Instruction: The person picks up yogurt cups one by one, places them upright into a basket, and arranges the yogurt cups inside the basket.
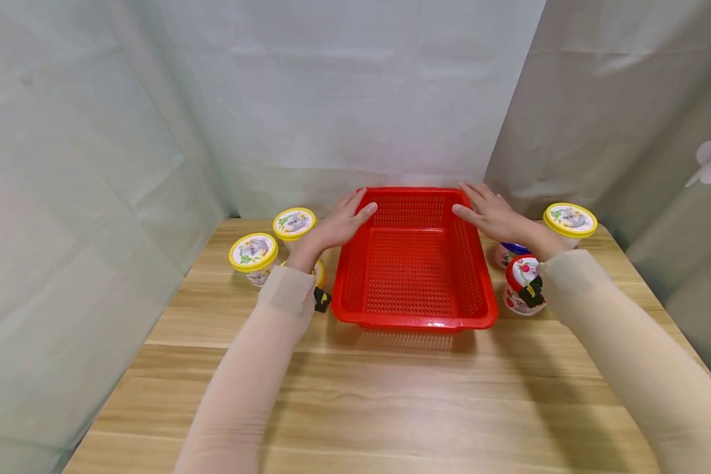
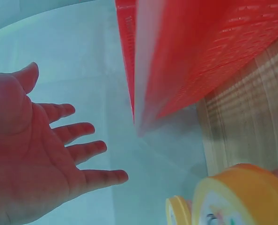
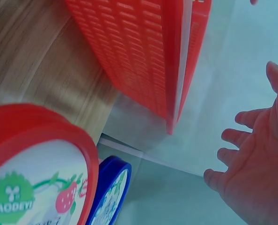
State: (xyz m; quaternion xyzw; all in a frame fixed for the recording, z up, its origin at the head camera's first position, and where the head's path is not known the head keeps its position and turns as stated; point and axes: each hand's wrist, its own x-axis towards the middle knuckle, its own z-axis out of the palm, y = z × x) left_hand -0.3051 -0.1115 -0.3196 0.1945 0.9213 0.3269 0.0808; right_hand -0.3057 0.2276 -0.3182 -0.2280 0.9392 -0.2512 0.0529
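Observation:
A red plastic basket (image 1: 411,270) with mesh walls sits on the wooden table, nothing inside it. Over its far left corner hovers my left hand (image 1: 339,222), fingers spread; in the left wrist view the palm (image 2: 31,159) is apart from the rim. My right hand (image 1: 490,214) is level with it, above the far right corner. The right wrist view shows that palm (image 3: 258,164) with fingers extended and nothing held. Closest to the right wrist are a red-lidded tub (image 1: 523,286) with strawberry pictures and a blue-lidded tub (image 1: 509,252), partly hidden.
Left of the basket stand two yellow-lidded tubs, one in front (image 1: 253,257) and one behind (image 1: 294,222). A third yellow tub (image 1: 319,273) is mostly covered by the left forearm. Another yellow-lidded tub (image 1: 571,220) stands at the far right. Pale curtains (image 1: 343,99) hang behind the table.

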